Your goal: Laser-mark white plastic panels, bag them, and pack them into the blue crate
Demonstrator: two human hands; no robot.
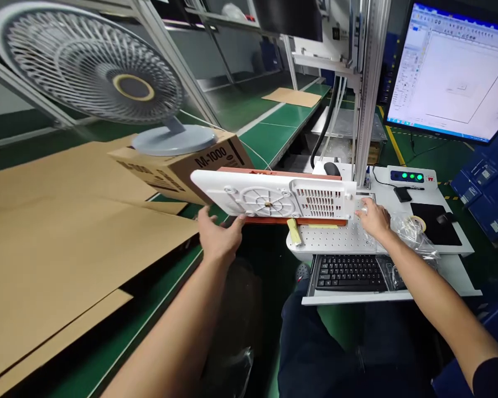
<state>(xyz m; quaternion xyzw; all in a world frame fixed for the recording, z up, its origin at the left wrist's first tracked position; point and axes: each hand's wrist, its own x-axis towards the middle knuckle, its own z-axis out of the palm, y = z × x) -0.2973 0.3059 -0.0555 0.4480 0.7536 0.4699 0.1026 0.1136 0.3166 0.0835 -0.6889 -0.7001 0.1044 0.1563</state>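
Note:
A long white plastic cover with a vent grille and a round ribbed pattern lies over an orange-red base, whose edges show above and below it. My left hand is at the cover's left end, thumb against the lower edge and fingers curled round the left side. At the opposite end, my right hand has its fingers pinched at the cover's right edge; the exact contact is hard to see. A yellow tape strip hangs below the base, over a perforated white worktable.
A grey fan stands on a cardboard box at left, beside cardboard sheets. A keyboard sits in the pull-out tray. Clear plastic bags, a mouse pad, a metal column and a monitor are at right.

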